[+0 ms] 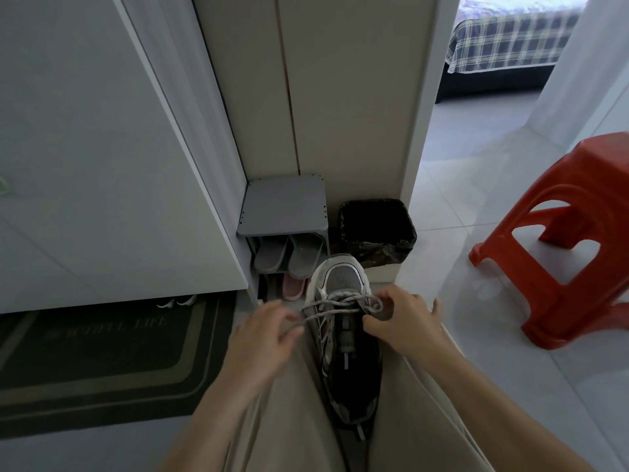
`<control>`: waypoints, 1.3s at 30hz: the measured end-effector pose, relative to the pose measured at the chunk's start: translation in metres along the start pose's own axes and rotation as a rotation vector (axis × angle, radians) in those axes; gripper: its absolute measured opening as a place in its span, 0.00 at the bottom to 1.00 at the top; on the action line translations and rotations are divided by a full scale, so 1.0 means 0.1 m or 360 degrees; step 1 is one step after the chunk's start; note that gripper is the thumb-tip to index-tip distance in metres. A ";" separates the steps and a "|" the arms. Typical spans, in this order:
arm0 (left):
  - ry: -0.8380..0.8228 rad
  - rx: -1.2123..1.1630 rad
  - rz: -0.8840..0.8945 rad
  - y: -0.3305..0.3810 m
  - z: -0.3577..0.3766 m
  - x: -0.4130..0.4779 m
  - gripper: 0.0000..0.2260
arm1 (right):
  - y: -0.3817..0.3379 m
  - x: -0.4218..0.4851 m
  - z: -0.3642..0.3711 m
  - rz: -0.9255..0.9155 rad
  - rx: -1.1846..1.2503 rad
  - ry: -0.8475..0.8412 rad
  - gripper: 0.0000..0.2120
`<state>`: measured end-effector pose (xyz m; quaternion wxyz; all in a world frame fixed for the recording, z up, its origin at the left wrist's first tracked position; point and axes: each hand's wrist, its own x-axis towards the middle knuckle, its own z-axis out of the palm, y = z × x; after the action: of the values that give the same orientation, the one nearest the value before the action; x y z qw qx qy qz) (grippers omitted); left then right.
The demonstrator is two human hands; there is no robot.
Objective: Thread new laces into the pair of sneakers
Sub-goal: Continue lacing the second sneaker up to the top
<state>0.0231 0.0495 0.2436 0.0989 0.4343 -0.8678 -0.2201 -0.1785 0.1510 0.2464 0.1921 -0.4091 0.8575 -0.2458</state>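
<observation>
A grey, white and black sneaker [343,284] rests between my knees, toe pointing away from me. A speckled grey lace [335,304] runs across its lowest eyelets near the toe. My left hand [263,332] pinches one lace end at the sneaker's left side. On the right side, my right hand [400,321] pinches the other end, where the lace forms a small loop by the eyelets. The tongue and the upper eyelets lie bare and dark.
A grey shoe rack [284,207] with slippers stands just beyond the toe, with a black-lined bin [376,229] beside it. A red plastic stool [565,240] stands at the right. A dark doormat [102,359] lies at the left under a white door.
</observation>
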 end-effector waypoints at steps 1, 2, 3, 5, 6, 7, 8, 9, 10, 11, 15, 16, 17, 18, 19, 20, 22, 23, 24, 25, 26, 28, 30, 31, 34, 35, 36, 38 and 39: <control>0.0026 -0.0026 0.0065 0.13 0.00 0.05 0.09 | 0.00 0.00 0.00 0.0000 0.0012 0.0005 0.12; 0.0030 -0.0040 0.0100 0.24 0.02 0.10 0.09 | 0.01 -0.01 0.01 0.0000 0.0027 0.0006 0.12; 0.0040 -0.0035 0.0117 0.33 0.05 0.14 0.09 | 0.01 -0.01 0.01 -0.0003 0.0042 0.0010 0.12; 0.0044 -0.0003 0.0094 0.42 0.10 0.22 0.08 | 0.02 -0.01 0.02 -0.0008 0.0066 0.0019 0.12; 0.0045 0.0005 0.0074 0.43 0.12 0.24 0.08 | 0.02 -0.01 0.02 -0.0010 0.0069 0.0022 0.12; 0.0048 0.0002 0.0063 0.43 0.14 0.26 0.07 | 0.03 -0.01 0.01 -0.0011 0.0068 0.0027 0.12; 0.0060 -0.0012 0.0062 0.44 0.14 0.27 0.06 | 0.04 -0.01 0.00 -0.0011 0.0065 0.0034 0.12; 0.0061 -0.0017 0.0060 0.43 0.15 0.26 0.06 | 0.04 -0.01 0.00 -0.0010 0.0062 0.0037 0.12; 0.0060 -0.0016 0.0054 0.41 0.15 0.25 0.07 | 0.03 -0.01 -0.01 -0.0010 0.0059 0.0037 0.12; 0.0055 -0.0015 0.0036 0.39 0.15 0.23 0.07 | 0.02 -0.01 -0.01 -0.0014 0.0052 0.0035 0.13; 0.0077 0.0005 0.0013 0.27 0.15 0.13 0.08 | -0.02 0.00 0.01 -0.0033 0.0035 0.0001 0.12; 0.0087 0.0000 0.0021 0.25 0.14 0.11 0.08 | -0.01 0.00 0.01 -0.0030 0.0045 -0.0003 0.12; 0.0089 -0.0004 0.0019 0.22 0.12 0.09 0.07 | 0.00 0.01 0.01 -0.0030 0.0055 -0.0006 0.11; 0.0092 -0.0006 0.0009 0.19 0.10 0.07 0.07 | 0.01 0.01 0.01 -0.0033 0.0064 -0.0007 0.11; 0.0088 -0.0001 -0.0009 0.15 0.08 0.05 0.07 | 0.01 0.01 0.01 -0.0038 0.0067 -0.0006 0.11; 0.0083 0.0000 -0.0026 0.09 0.06 0.03 0.07 | 0.02 0.02 0.01 -0.0042 0.0063 -0.0006 0.11; 0.0058 -0.0023 -0.0058 -0.02 0.02 -0.01 0.06 | 0.01 0.02 0.01 -0.0052 0.0041 -0.0011 0.11; 0.0042 -0.0048 -0.0063 -0.06 0.01 -0.02 0.06 | 0.00 0.02 0.01 -0.0056 0.0029 -0.0015 0.11; 0.0021 -0.0065 -0.0068 -0.09 0.01 -0.04 0.06 | 0.00 0.03 0.02 -0.0061 0.0015 -0.0014 0.11; -0.0009 -0.0066 -0.0078 -0.10 0.00 -0.07 0.06 | -0.01 0.03 0.03 -0.0063 0.0004 -0.0013 0.11; -0.0032 -0.0063 -0.0090 -0.11 -0.01 -0.09 0.06 | -0.02 0.03 0.03 -0.0068 0.0000 -0.0013 0.12; -0.0053 -0.0038 -0.0099 -0.15 -0.01 -0.11 0.06 | -0.02 0.03 0.03 -0.0085 0.0020 -0.0018 0.14; -0.0056 -0.0006 -0.0102 -0.18 -0.03 -0.14 0.07 | -0.02 0.03 0.02 -0.0106 0.0020 -0.0024 0.15; -0.0053 0.0007 -0.0100 -0.20 -0.03 -0.15 0.07 | -0.02 0.02 0.02 -0.0116 0.0001 -0.0016 0.14; -0.0092 0.0062 -0.0128 -0.22 -0.04 -0.16 0.06 | -0.03 0.00 0.03 -0.0136 -0.0057 0.0016 0.08; -0.0118 0.0074 -0.0131 -0.22 -0.04 -0.15 0.06 | -0.04 -0.01 0.03 -0.0138 -0.0065 0.0025 0.08; -0.0137 0.0075 -0.0114 -0.20 -0.05 -0.13 0.06 | -0.04 -0.01 0.03 -0.0138 -0.0075 0.0033 0.07; -0.0111 0.0023 -0.0047 -0.15 -0.07 -0.06 0.06 | -0.05 -0.01 0.03 -0.0132 -0.0107 0.0025 0.08; -0.0069 -0.0042 -0.0019 -0.12 -0.07 0.00 0.08 | -0.06 0.00 0.02 -0.0137 -0.0123 0.0020 0.08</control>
<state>0.0341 0.0407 0.2445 0.0843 0.4332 -0.8643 -0.2414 -0.1732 0.1474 0.2480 0.1601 -0.4511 0.8492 -0.2229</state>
